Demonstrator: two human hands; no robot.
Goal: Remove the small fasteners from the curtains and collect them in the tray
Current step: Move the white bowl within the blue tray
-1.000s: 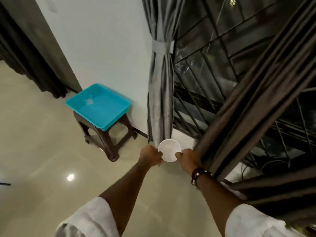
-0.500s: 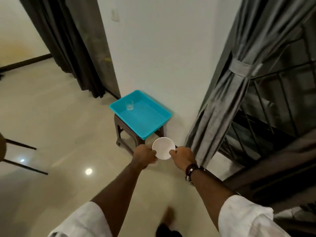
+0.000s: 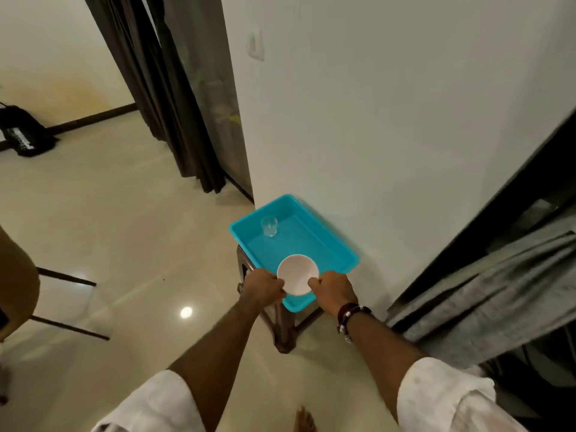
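**White bowl carried over the blue tray**

Seen from a head-worn camera looking down, a person holds a small white bowl [image 3: 297, 274] between both hands, above the near end of a turquoise tray [image 3: 335, 244]. The left hand [image 3: 265, 286] grips the bowl's left rim with its fingers curled around the edge; the right hand [image 3: 332, 289], which has a dark bracelet at the wrist, grips the right rim the same way. Whether the bowl holds any fasteners cannot be told: its inside looks plain white from here.

The tray sits on a dark brown stool [image 3: 280, 332] standing against a white wall. At the tray's far left corner stands a small clear glass [image 3: 269, 226], upright. A grey curtain [image 3: 492, 285] hangs to the right, blurred, and dark curtains [image 3: 162, 88] hang far off to the left. The floor is glossy pale tile.

The step in hand appears to be bringing the bowl to the tray. The next move probably calls for lowering it level onto the bare tray floor, near the person and well apart from the glass, then loosening both grips.
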